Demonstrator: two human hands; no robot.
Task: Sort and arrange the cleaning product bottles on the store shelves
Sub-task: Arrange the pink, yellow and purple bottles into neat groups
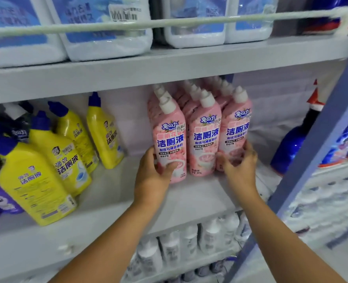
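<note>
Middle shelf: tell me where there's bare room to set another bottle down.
Bare shelf board lies between the yellow bottles and the pink bottles, running to the front edge. More free space sits right of the pink group, before the blue post. The pink cluster is packed tight, with the left hand and right hand holding its outer front bottles.

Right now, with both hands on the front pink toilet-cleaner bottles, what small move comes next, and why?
Probably slide the left pink bottle with the white cap back level with the middle pink bottle. The left hand grips it, and its base sits nearer the grey shelf's edge than its neighbours. The right hand steadies the right pink bottle.
</note>
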